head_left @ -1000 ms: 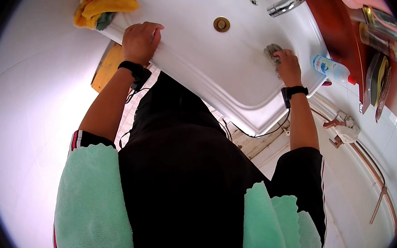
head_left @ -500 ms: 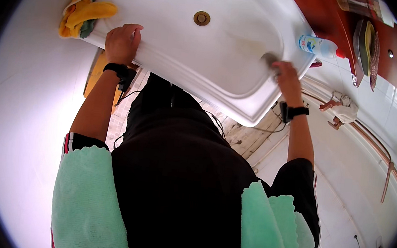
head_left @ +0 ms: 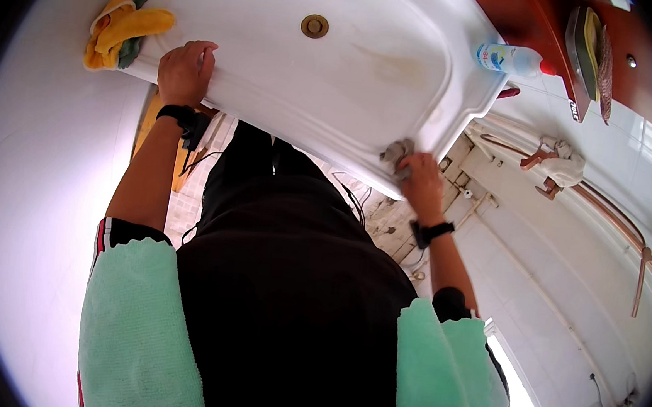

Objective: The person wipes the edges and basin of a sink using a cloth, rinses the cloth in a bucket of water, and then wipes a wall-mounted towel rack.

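Observation:
A wide white sink lies before me, with a brass-coloured drain in its floor and a faint brownish smear on the right. My right hand grips a crumpled grey cloth and presses it on the sink's near right rim. The cloth's far side shows past my fingers. At the front left rim rests my left hand, thumb apart from the fingers, holding nothing. Just beyond it, yellow and green cloths hang in a heap over the sink's left corner.
A white bottle with a red cap lies on the right rim beside a red-brown cabinet. Copper-coloured pipes run along the right wall. A wooden piece stands below the left rim. Cables hang under the sink.
My right hand has carried the grey cloth from the basin's right side toward me and left, onto the near rim. My left hand stays on the rim. The view has shifted slightly.

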Motion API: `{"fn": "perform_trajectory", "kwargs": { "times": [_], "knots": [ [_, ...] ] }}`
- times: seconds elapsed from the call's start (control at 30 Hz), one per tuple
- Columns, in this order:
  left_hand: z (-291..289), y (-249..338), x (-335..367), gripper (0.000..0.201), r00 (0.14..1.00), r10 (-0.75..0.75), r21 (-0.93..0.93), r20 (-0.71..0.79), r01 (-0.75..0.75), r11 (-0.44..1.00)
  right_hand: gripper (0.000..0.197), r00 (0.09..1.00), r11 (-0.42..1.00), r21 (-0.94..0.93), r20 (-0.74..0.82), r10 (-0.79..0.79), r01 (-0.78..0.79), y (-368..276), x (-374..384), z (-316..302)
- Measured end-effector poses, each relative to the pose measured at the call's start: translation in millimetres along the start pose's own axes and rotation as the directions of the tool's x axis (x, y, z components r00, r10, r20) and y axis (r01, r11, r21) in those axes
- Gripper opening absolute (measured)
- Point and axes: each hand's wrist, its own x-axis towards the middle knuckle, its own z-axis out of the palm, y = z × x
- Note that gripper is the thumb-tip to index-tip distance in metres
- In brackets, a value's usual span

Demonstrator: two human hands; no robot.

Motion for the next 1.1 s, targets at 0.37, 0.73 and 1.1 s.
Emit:
{"fn": "perform_trajectory", "kwargs": {
  "times": [0.37, 0.73, 1.1],
  "knots": [
    [3, -2, 4, 0.011, 1.000, 0.014, -0.045, -0.008, -0.014, 0.999, 0.043, 0.931, 0.990, -0.003, -0.342, 0.130, -0.139, 50, 42, 16],
    [2, 1, 0, 0.013, 1.000, -0.009, -0.028, -0.008, 0.009, 1.000, 0.045, 0.975, 0.941, 0.258, -0.031, -0.219, 0.220, -78, 41, 26],
    [2, -4, 2, 0.015, 0.995, -0.079, -0.029, 0.068, 0.081, 0.996, 0.049, 0.858, 0.744, 0.453, -0.109, -0.502, 0.492, -188, 151, 54]
  ]
}}
